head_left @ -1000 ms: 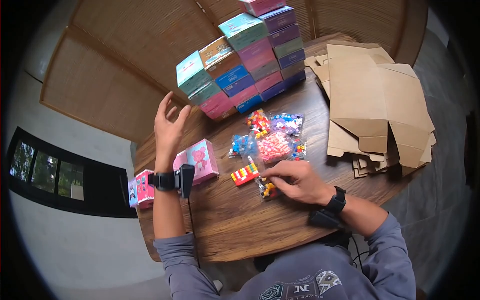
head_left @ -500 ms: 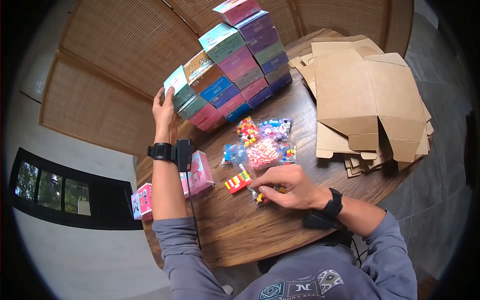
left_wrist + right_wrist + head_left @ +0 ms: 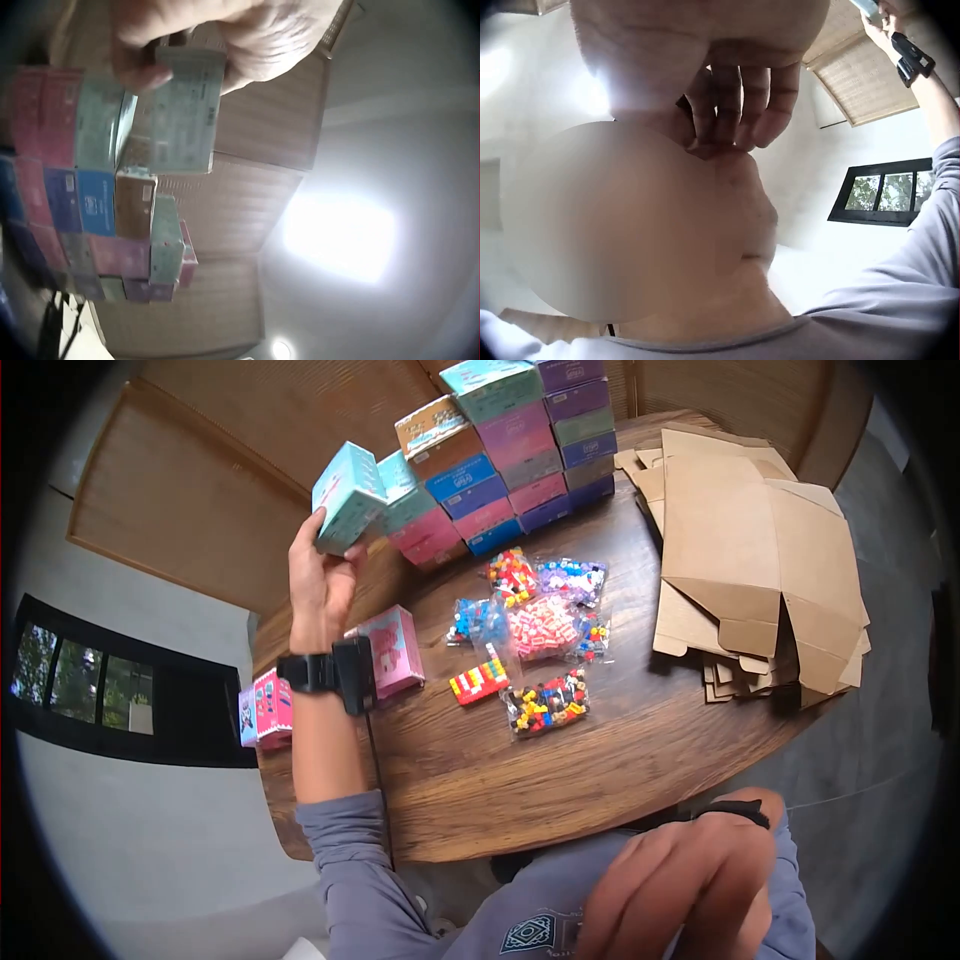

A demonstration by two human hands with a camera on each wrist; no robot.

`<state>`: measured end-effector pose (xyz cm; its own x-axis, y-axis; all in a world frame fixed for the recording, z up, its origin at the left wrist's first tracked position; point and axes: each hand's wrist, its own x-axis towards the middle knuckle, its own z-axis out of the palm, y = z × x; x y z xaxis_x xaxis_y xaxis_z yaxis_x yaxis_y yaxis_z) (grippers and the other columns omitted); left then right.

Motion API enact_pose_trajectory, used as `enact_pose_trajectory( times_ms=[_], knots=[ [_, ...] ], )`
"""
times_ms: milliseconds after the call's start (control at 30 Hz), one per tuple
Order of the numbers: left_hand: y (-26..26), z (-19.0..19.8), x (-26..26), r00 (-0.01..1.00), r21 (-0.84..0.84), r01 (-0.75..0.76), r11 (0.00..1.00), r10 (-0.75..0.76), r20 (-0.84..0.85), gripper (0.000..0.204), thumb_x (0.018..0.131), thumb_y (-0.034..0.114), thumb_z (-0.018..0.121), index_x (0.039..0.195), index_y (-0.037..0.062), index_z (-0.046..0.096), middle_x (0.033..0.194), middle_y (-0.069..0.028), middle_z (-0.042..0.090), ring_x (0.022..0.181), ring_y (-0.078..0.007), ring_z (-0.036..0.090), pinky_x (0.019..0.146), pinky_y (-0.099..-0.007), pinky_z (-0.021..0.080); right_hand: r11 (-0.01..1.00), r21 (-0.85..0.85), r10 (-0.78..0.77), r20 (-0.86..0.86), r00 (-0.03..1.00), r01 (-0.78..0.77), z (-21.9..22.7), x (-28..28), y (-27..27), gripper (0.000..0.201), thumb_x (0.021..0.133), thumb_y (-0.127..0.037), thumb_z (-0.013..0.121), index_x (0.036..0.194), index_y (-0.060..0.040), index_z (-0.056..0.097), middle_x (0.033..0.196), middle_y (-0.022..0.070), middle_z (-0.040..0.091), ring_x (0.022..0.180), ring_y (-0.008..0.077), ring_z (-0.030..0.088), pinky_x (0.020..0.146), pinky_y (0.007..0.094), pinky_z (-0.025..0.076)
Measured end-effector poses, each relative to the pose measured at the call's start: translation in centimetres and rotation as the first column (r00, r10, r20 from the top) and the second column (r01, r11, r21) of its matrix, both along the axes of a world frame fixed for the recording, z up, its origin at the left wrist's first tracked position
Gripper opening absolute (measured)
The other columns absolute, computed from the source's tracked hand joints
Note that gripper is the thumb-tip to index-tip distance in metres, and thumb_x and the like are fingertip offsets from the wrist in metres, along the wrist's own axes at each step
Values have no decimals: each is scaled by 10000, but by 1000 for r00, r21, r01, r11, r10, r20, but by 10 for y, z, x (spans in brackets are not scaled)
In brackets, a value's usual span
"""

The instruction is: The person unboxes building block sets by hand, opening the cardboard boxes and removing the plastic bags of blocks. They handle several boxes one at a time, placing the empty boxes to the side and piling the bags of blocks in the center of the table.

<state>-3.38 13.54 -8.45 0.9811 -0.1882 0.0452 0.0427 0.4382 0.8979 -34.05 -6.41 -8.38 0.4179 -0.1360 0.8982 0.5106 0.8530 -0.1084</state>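
My left hand [image 3: 325, 575] grips a mint-green cardboard box [image 3: 350, 498], thumb on one side and fingers on the other. In the left wrist view the box [image 3: 184, 112] is held tilted beside the stack of boxes. The right hand [image 3: 685, 890] is raised close to the head camera, over the shirt. Its loosely bent fingers [image 3: 739, 105] are at the person's face in the right wrist view, with nothing seen in them. A bag of mixed toy bricks [image 3: 548, 703] lies on the table beside a red, white and yellow brick piece [image 3: 480, 682].
Colourful boxes [image 3: 510, 450] are stacked at the back of the wooden table [image 3: 450, 790]. Several bags of bricks [image 3: 545, 625] lie mid-table. Flattened cardboard [image 3: 745, 550] is piled at the right. Pink boxes [image 3: 393, 650] stand at the left.
My left hand has reached the stack, taken the mint-green box and lifted it off to the left. The right hand has left the brick bag and come up to the face.
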Motion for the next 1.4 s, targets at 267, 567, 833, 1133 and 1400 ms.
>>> enact_pose_trajectory(
  times_ms=[267, 567, 833, 1133, 1400],
  knots=[
    [-6, -67, -122, 945, -150, 45, 988, -91, -314, 376, 999, 301, 458, 1138, -16, 604, 1007, -137, 697, 751, -180, 687, 470, -234, 512, 994, -57, 86, -98, 992, -91, 2, 2, 7, 153, 862, -91, 689, 876, 56, 729, 939, 214, 661, 720, 260, 615, 609, 326, 511],
    [15, -145, -133, 787, -515, 322, 794, -527, -321, 459, 1006, 352, 414, 1216, -20, 582, 1079, -149, 687, 878, -204, 682, 715, -282, 556, 995, -2, 97, -313, 945, -103, 10, -2, 29, 94, 853, -40, 691, 829, 43, 728, 929, 184, 669, 703, 251, 596, 583, 299, 502],
    [27, -150, -138, 744, -549, 170, 818, -472, -473, 623, 966, 442, 463, 1332, -59, 513, 1200, -218, 652, 1064, -304, 671, 884, -378, 576, 975, -187, -151, -180, 972, 117, 0, 15, 33, 85, 872, -6, 647, 873, 3, 731, 967, 145, 670, 742, 233, 602, 600, 298, 518],
    [17, -136, -144, 743, -505, 202, 839, -467, -480, 625, 964, 457, 493, 1276, -84, 529, 1160, -212, 665, 1009, -288, 688, 899, -383, 556, 428, -832, -650, -12, 760, 352, -29, 65, -26, 481, 756, -131, 801, 1170, -3, 593, 1172, 137, 590, 989, 216, 603, 797, 348, 505],
    [15, -139, -151, 857, -383, 309, 871, -430, -285, 625, 980, 537, 434, 1190, -36, 567, 1122, -200, 664, 991, -263, 692, 857, -386, 588, 343, -923, -667, -112, 737, 171, -78, 93, -18, 781, 696, -250, 877, 1356, -34, 519, 1329, 134, 533, 1164, 250, 564, 881, 354, 545]
  ],
)
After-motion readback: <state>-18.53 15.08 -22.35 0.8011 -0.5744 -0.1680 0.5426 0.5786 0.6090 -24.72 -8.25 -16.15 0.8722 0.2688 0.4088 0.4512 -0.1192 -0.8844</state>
